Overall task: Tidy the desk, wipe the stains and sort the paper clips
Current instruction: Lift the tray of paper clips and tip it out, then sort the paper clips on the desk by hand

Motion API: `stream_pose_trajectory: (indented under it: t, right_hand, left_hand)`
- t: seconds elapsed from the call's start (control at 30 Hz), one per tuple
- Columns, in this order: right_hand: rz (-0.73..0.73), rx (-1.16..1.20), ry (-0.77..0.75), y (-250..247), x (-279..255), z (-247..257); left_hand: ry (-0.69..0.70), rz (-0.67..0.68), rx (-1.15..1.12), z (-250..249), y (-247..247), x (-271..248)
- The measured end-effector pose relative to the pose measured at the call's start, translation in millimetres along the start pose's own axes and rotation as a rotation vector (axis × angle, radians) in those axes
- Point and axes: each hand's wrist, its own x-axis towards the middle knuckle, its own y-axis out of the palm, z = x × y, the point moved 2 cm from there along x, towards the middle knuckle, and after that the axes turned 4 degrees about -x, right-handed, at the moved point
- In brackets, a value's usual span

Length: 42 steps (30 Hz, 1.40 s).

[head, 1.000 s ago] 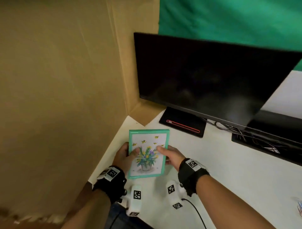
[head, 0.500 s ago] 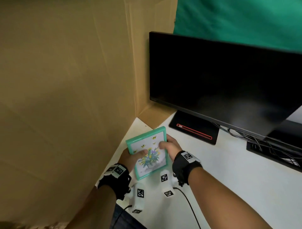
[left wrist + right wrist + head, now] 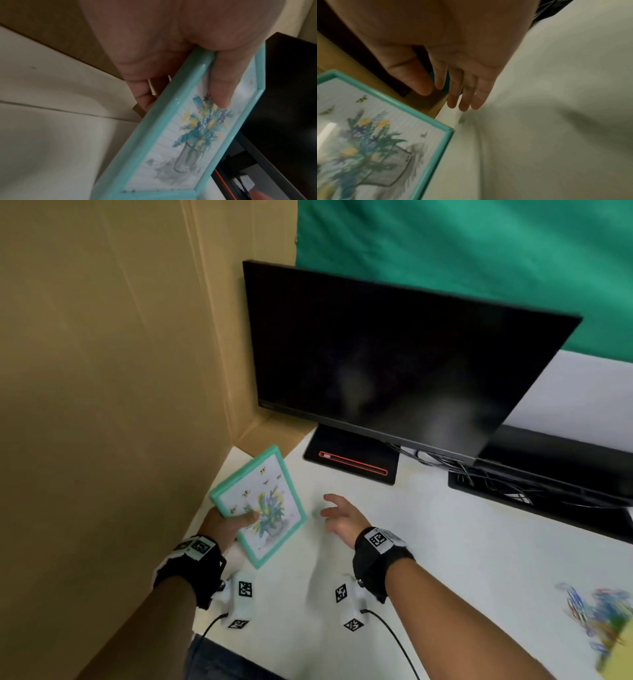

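Observation:
A turquoise picture frame (image 3: 260,505) with a flower print is tilted above the white desk (image 3: 445,542) near its far left corner. My left hand (image 3: 229,520) grips its left edge, thumb on the glass and fingers behind; the left wrist view shows the frame (image 3: 180,142) and the thumb on it. My right hand (image 3: 342,517) hovers just right of the frame with relaxed fingers, holding nothing. In the right wrist view the right hand (image 3: 453,86) is apart from the frame (image 3: 376,142). A blurred heap of coloured paper clips (image 3: 596,614) lies at the desk's right edge.
A cardboard wall (image 3: 102,405) closes off the left side and back corner. A black monitor (image 3: 394,364) stands on its base (image 3: 352,460) behind the hands. Cables and a black tray (image 3: 534,494) lie under the monitor's right end.
My right hand has let go of the frame and moved off to the right. The left hand alone now holds it, tilted more to the left.

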Motion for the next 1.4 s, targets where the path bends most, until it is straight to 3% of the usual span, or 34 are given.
stream_pose_trajectory:
  t: [0.3,0.4,0.47,0.6,0.7,0.77,0.93,1.0,1.13,1.4]
  right_hand:
    - [-0.015,-0.117,0.128,-41,-36,-40]
    - [-0.042,-0.137,0.152,-60,-45,-51]
    - [-0.059,-0.170,0.172,-73,-51,-59]
    - [-0.036,-0.280,0.241,-94,-65,-71]
    - [0.044,-0.501,0.274,-102,-76,-74]
    - [0.088,-0.620,0.280,-104,-82,-73]
    - [0.083,-0.720,0.275,-122,-112,-84]
    - [0.158,-0.788,0.323,-135,-130,-97]
    - [0.324,-1.001,0.418,-175,-176,-132]
    - [0.238,-0.879,0.583,-315,-279,-205]
  left_hand:
    - [-0.082,-0.020,0.037,1,-2,-4]
    - [-0.027,-0.025,0.112,-2,-3,-18]
    - [0.007,-0.106,0.218,-3,-9,-32]
    - [-0.153,-0.349,0.300,1,-25,-61]
    - [-0.150,-0.387,0.339,0,-17,-82]
    - [-0.120,-0.304,0.369,-2,-3,-94]
    - [0.013,0.061,0.537,-9,74,-111]
    - [0.073,0.179,0.623,-10,120,-113]
    - [0.050,0.427,0.787,8,225,-117]
    - [0.090,0.791,1.126,55,441,-186]
